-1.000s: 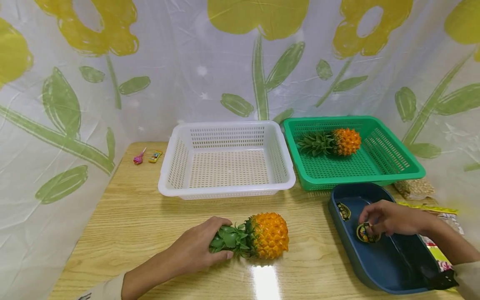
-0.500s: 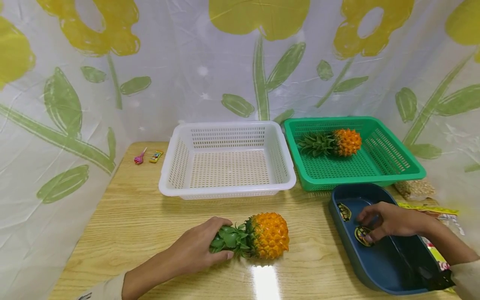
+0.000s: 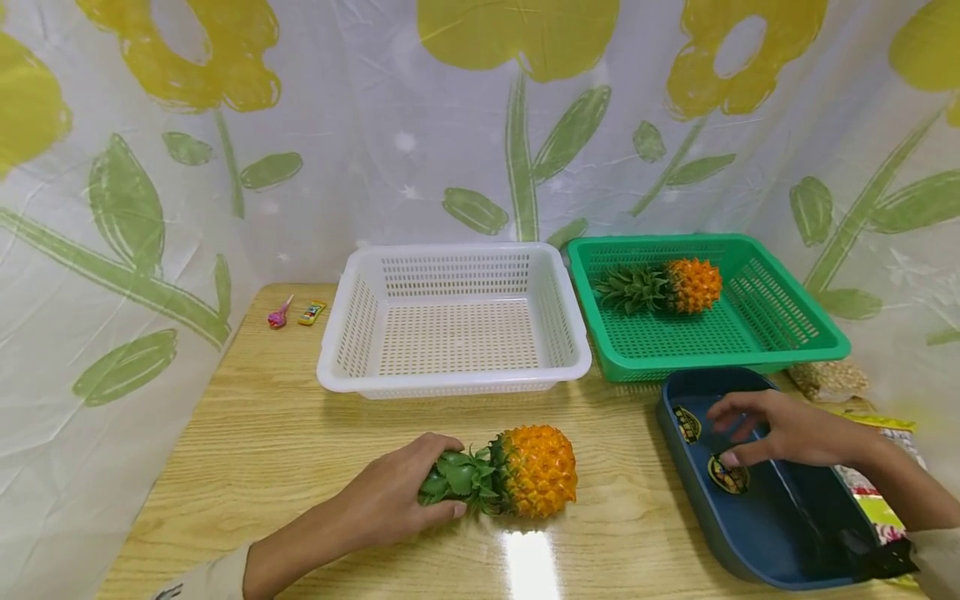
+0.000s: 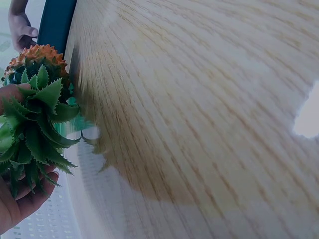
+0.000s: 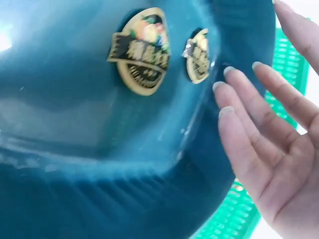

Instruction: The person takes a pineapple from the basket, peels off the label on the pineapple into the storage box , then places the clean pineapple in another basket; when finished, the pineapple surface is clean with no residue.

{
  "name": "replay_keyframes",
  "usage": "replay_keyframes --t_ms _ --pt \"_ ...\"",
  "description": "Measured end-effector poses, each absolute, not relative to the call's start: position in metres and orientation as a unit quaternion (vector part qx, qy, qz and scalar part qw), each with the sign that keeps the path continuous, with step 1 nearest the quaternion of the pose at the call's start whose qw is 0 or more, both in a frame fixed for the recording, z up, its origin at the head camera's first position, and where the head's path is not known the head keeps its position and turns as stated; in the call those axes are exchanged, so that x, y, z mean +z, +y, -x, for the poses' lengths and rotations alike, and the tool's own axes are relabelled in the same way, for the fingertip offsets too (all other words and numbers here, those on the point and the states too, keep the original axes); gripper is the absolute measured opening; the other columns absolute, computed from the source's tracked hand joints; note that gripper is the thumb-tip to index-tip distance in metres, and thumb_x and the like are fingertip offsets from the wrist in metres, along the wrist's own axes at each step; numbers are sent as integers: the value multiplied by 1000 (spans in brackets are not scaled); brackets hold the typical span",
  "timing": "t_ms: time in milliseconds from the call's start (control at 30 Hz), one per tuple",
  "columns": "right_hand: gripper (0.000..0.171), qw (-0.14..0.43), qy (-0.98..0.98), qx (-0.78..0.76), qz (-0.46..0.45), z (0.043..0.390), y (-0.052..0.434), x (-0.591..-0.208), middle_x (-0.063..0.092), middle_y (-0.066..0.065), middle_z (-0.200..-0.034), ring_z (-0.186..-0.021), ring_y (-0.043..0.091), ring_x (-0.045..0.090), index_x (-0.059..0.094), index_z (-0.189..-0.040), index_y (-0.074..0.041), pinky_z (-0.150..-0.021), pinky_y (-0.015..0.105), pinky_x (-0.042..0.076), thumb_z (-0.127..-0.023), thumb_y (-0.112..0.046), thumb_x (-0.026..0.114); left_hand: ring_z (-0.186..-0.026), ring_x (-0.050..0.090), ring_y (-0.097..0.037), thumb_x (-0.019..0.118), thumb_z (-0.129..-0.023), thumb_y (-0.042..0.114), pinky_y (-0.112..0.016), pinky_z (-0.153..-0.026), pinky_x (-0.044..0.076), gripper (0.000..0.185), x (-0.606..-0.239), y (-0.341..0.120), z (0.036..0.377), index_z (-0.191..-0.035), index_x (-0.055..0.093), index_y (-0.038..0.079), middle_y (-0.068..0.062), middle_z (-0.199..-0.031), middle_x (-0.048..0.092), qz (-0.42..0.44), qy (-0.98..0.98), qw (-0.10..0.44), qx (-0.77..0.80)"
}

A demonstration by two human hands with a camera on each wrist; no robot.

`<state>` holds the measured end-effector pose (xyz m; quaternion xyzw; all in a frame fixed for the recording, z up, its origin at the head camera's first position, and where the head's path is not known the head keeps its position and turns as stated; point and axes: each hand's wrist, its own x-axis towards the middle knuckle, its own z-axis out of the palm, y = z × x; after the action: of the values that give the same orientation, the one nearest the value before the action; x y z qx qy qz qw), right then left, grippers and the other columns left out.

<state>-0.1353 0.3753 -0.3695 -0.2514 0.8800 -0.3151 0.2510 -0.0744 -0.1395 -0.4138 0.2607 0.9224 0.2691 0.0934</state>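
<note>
Pineapple (image 3: 536, 471) is lying on its side near the front of the wooden table (image 3: 262, 450), orange body pointing right, green leafy crown pointing left. The left hand (image 3: 393, 500) is curling around that crown, fingers and thumb wrapping the leaves; the left wrist view is showing the spiky green leaves (image 4: 35, 129) filling the palm.

It looks like a plastic imitation fruit — glossy and evenly coloured — so it is probably lighter than a real one and stiff rather than soft. The studded body seems too wide for an easy one-hand grasp, while the crown is offering a narrow handle; the leaves may be flexing, so taking hold low, where they meet the body, seems steadiest.

The right hand (image 3: 780, 433) is hovering over a dark blue tray (image 3: 757, 546) at the table's right, fingers spread and relaxed, holding nothing. Beneath it a round gold-and-black sticker (image 3: 727, 475) is lying on the tray floor, a second sticker (image 3: 687, 422) just beyond.

Behind the pineapple are standing a white basket (image 3: 450, 379) and, to its right, a green basket (image 3: 750, 354) holding a second pineapple (image 3: 671, 286).
</note>
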Motion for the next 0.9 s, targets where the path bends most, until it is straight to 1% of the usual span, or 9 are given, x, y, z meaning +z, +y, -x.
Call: replay_keyframes --t_ms 133,233,367,500,567,667,800,900 --pt "46 216 885 -314 268 131 364 -360 63 19 -121 -97 11 66 57 -132 -1 -74 28 56 -94 -20 72 -100 63 -11 75 -88 48 -32 -77 54 61 -413 -140 75 -136 52 19 3 -128 60 -262 922 93 269" --pt "43 206 880 -328 274 126 351 -355 64 17 -120 -98 11 66 58 -131 -5 -75 28 56 -94 -20 72 -100 63 -12 75 -87 48 -33 -77 54 61 -413 -140 75 -136 52 20 2 -128 60 -262 923 91 267" --pt "39 205 859 -369 289 120 332 -352 65 11 -120 -100 15 66 59 -130 -7 -76 30 57 -94 -16 71 -100 63 -12 75 -87 48 -33 -77 54 61 -413 -140 74 -136 52 20 2 -128 60 -261 924 91 265" --pt "36 201 845 -398 295 115 315 -351 66 4 -118 -99 13 65 60 -128 -10 -73 31 59 -94 -15 71 -100 63 -13 75 -87 48 -33 -77 54 61 -413 -140 74 -136 52 20 2 -128 60 -263 923 90 268" --pt "34 191 847 -398 297 113 307 -350 66 0 -116 -98 11 65 61 -127 -14 -72 31 59 -94 -16 71 -100 63 -13 75 -87 48 -34 -78 54 61 -413 -140 74 -136 52 20 2 -127 60 -264 922 89 268" --pt "33 171 849 -396 305 109 294 -350 67 -2 -110 -95 11 65 62 -125 -17 -70 30 58 -94 -17 72 -100 63 -13 75 -87 48 -35 -79 54 61 -414 -139 73 -136 52 20 2 -128 60 -264 922 88 268" --pt "35 154 845 -405 313 105 276 -351 66 -1 -110 -91 10 64 62 -126 -18 -69 30 57 -93 -16 73 -100 64 -13 75 -87 48 -35 -79 55 62 -414 -139 73 -137 52 19 2 -128 60 -265 922 87 270" --pt "39 146 845 -411 311 101 260 -353 64 3 -120 -95 8 63 61 -130 -19 -71 30 57 -93 -18 74 -100 63 -13 75 -87 49 -34 -79 55 62 -415 -140 73 -136 52 19 2 -128 60 -266 921 88 271"
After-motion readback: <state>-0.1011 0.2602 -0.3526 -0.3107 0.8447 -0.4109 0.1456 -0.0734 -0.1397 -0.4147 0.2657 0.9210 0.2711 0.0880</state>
